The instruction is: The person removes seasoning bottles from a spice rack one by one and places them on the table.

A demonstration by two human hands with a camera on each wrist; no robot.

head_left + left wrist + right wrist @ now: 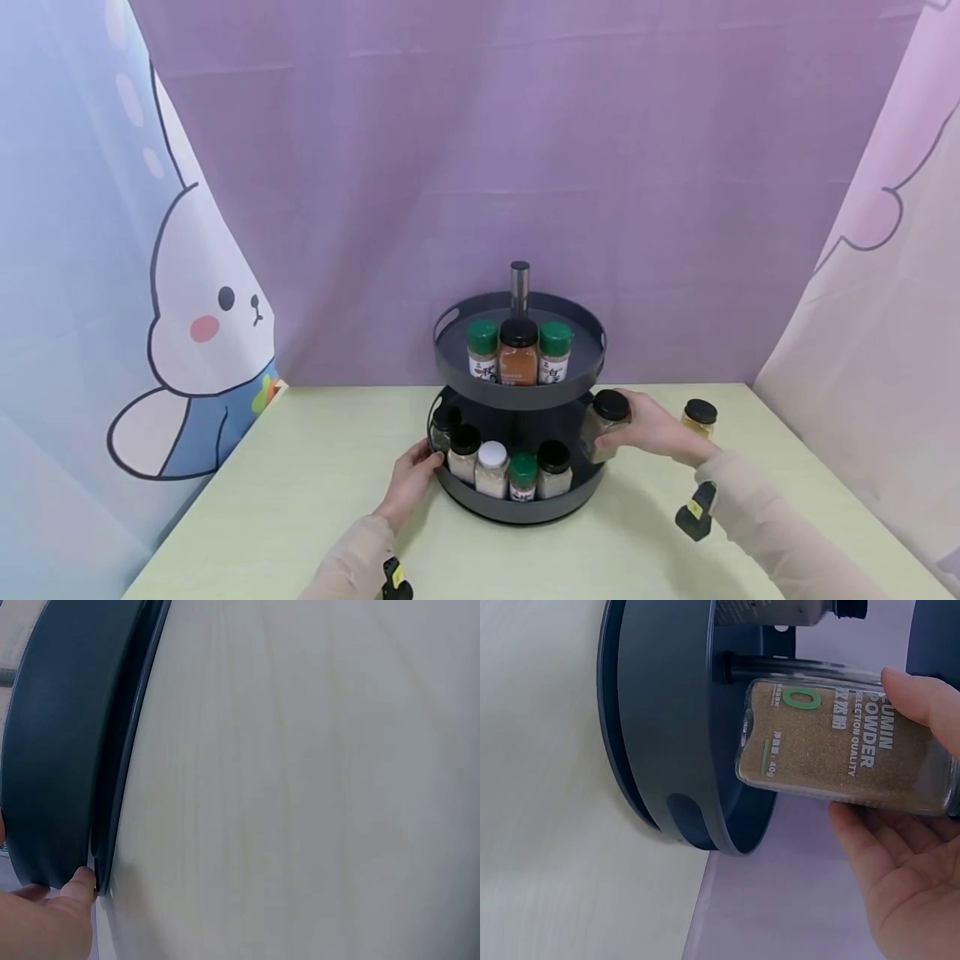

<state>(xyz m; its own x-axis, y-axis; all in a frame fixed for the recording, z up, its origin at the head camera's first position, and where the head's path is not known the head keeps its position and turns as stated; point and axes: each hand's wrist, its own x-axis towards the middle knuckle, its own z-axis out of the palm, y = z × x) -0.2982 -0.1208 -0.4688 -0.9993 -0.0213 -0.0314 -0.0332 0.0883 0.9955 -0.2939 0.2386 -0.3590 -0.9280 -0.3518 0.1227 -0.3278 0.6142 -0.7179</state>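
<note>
Evidently to steady it, my left hand pinches the rack at its lower left rim; my right hand curls round the cumin jar over the rack's right side, probably leaving its base free.

The held jar is cut off in the right wrist view; the yellow jar is partly hidden by the right arm.

The rack is dark grey, the clear jar's powder brown, its print white and green, its lid black. Green and black caps line the upper tray's front edge.
</note>
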